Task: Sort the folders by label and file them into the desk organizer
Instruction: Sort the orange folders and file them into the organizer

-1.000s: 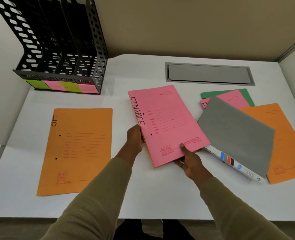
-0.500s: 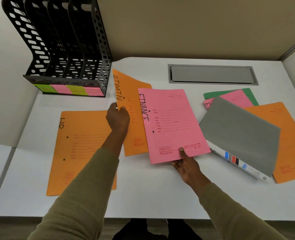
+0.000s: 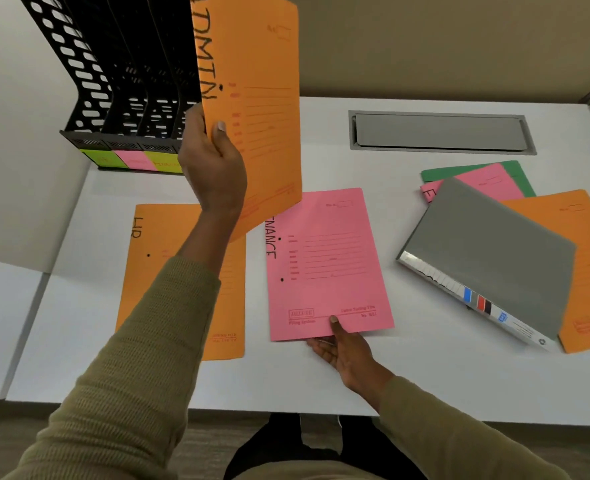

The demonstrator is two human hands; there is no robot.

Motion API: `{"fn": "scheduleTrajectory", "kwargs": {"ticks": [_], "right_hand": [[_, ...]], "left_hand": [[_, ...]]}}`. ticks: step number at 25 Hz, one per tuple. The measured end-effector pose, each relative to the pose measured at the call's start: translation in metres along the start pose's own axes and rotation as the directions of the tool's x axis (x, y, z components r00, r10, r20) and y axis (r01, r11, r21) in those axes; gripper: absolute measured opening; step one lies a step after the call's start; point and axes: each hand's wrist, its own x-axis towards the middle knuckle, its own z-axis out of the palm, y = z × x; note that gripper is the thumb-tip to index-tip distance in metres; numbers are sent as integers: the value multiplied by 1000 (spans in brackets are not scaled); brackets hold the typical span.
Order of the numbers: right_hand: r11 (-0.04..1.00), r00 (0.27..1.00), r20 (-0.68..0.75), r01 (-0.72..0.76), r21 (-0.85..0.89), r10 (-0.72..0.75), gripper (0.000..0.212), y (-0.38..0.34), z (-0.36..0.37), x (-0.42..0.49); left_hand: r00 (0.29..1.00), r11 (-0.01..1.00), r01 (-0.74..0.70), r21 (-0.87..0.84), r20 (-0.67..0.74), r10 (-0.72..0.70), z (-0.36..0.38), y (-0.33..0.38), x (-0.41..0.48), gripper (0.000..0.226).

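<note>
Head view, orange ADMIN folder (image 3: 252, 98), upright, black handwritten label

orange admin folder (image 3: 262, 98) upright beside black organizer (image 3: 113, 81); pink finance folder (image 3: 324, 265) seemingly lies flat.

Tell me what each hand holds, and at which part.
The left hand grips the raised orange folder at its labelled long edge. The right hand pinches the pink folder at its near short edge, thumb on top.
</note>
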Motion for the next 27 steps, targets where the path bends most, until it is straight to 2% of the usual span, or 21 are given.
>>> {"fn": "scheduleTrajectory", "kwargs": {"ticks": [1,3,5,7,9,10,11,12,13,14,15,18,20,23,27], "right_hand": [[997,999,5,-43,-70,43,32,1,3,-2],[954,983,22,-171,-247,182,58,-3,5,-9],[826,956,67,-209,-524,285,77,-15,2,-19],[675,974,98,-68,-734,205,69,-36,-10,-26],[585,990,100,139,-799,-100,51,-66,-34,-24],[509,949,68,225,-831,-309,45,-83,-50,-21],[405,855,33,279,-871,-518,39,-100,-69,-18],[291,717,13,299,-909,-697,32,-116,-90,-15],[169,574,30,290,-942,-818,29,-129,-114,-10],[51,474,66,230,-972,-878,38,-140,-138,-5],[-47,449,97,121,-992,-888,57,-150,-162,2],[-203,582,72,-164,-965,-810,114,-166,-212,17],[-271,672,52,-226,-936,-739,132,-171,-231,23],[-352,716,90,-227,-908,-693,129,-179,-235,27],[-419,730,161,-185,-889,-664,110,-188,-231,28]], "left_hand": [[1000,1000,17,-22,10,-17,1,0,-7,21],[995,993,90,-74,42,-87,7,-4,-21,22],[979,974,190,-120,94,-180,13,-7,-37,22],[951,947,284,-150,169,-259,20,-11,-53,20],[918,917,357,-176,248,-309,28,-14,-67,17],[896,897,402,-182,282,-344,33,-16,-74,15],[868,875,452,-175,311,-386,37,-18,-81,13],[840,850,500,-164,331,-430,42,-18,-88,12],[815,829,540,-146,337,-472,47,-18,-94,11],[784,803,583,-124,343,-516,52,-20,-102,13],[757,782,616,-89,342,-557,55,-22,-109,16],[691,735,678,-2,343,-637,55,-38,-128,16],[641,699,714,39,364,-676,53,-47,-139,11],[569,652,750,107,396,-720,48,-52,-153,18],[536,638,751,170,409,-739,43,-54,-168,25]]}}
